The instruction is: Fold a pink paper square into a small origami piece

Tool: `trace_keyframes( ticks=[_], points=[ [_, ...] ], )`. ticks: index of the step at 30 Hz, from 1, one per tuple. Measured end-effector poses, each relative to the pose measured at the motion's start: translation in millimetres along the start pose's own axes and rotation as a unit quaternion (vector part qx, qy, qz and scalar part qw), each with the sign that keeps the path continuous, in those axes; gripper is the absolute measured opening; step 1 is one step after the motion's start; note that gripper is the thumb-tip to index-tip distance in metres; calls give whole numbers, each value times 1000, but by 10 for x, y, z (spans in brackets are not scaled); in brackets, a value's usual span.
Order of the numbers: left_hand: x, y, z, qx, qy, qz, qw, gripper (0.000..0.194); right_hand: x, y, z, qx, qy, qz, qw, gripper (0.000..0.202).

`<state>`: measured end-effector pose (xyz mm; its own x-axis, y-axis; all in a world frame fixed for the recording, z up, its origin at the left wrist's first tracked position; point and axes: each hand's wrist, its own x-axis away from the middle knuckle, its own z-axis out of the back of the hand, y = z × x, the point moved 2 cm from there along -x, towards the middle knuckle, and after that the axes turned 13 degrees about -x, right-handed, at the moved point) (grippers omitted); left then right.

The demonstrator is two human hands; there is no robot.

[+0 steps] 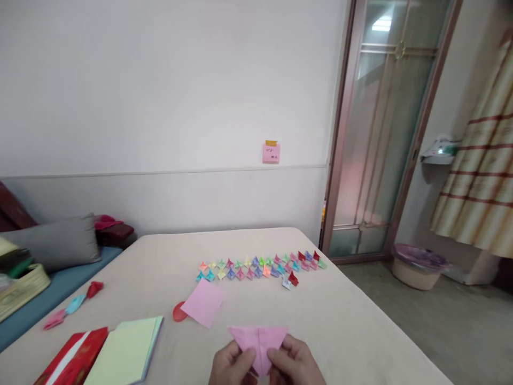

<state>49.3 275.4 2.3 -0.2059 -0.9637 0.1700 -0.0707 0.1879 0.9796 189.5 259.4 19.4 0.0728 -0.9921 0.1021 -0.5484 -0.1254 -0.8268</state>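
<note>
Both hands are seen at the near edge: the left hand [231,364] and the right hand [295,363] are closed on a folded pink paper [258,342], which is pinched from either side just above the worktop [360,331]. A pad of pale green sheets [124,353] and a red packet [72,359] are laid to the near left. A flat pink square sheet [205,302] is placed beyond the hands, partly over a red disc [179,312]. Rows of small folded paper pieces [260,266] are set farther off.
</note>
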Motion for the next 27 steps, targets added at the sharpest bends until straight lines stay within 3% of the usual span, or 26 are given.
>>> trace_keyframes(
  ticks=[6, 8, 11, 14, 17, 22, 27],
  points=[
    [-654, 349, 7, 18, 49, -46, 998, 30, -786, -71, -51, -41, 41, 62, 996, 22],
    [-813, 348, 33, 20, 61, -45, 997, 26, -988, 36, -5, -52, 54, 61, 995, 27],
    [-1002, 160, 104, 21, 72, -25, 997, 28, -1192, 273, 129, -57, 69, 29, 996, 30],
    [-1135, -103, 206, 11, 74, 10, 997, 29, -1272, 448, 266, -57, 83, 2, 995, 30],
    [-1215, -236, 334, -5, 80, 23, 996, 26, -1279, 498, 340, -78, 118, -9, 990, 38],
    [-1252, -170, 499, -44, 118, 12, 992, 23, -1266, 484, 362, -78, 181, 25, 980, 81],
    [-1249, -89, 438, -88, 112, -20, 990, 17, -1268, 427, 436, -83, 206, 19, 975, 77]
  ],
)
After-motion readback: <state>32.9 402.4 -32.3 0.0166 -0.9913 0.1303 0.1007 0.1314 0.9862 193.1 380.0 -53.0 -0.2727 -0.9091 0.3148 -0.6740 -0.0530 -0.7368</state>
